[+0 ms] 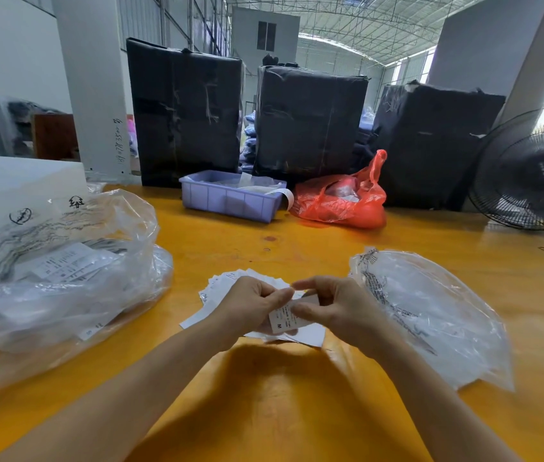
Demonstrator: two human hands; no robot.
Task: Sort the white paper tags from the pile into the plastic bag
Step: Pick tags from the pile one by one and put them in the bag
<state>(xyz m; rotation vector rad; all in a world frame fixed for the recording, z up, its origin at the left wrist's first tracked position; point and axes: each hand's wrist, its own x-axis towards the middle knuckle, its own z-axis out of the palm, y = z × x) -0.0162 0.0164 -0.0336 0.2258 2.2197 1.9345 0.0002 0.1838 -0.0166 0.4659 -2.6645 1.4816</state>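
Lower centre of the frame: left hand and right hand together over a pile of white paper tags on the yellow worktop. Both grips closed, fingers and thumbs pinching one tag marked "M". Just right of the hands, a flat clear plastic bag. At left, a bulky clear bag with printed slips inside. Farther back, a blue bin beside a red bag; fan at right edge.
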